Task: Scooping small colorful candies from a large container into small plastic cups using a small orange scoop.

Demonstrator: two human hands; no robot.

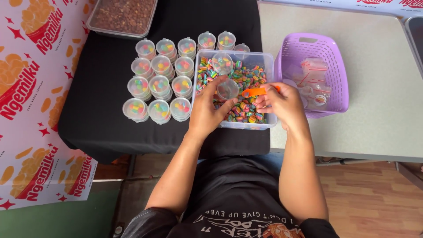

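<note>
My left hand (pixel 208 110) holds a small clear plastic cup (pixel 228 89) over a clear rectangular tub (pixel 271 66) filled with rainbow-striped candies (pixel 249 77). My right hand (pixel 282 103) grips an orange scoop (pixel 257 91) beside that cup, its handle pointing right. A second small empty cup (pixel 221 62) lies on the candies at the back of the tub. To the left, several small lidded cups (pixel 159 83) packed with the same candies stand in stacked rows on a black cloth (pixel 97 105).
A purple plastic basket (pixel 332 57) with small clear bags and lids sits right of the tub on a grey table (pixel 383 97). A clear tray of brown bits (pixel 122 16) lies at the back left. A red-and-white printed sheet (pixel 31 101) covers the left side.
</note>
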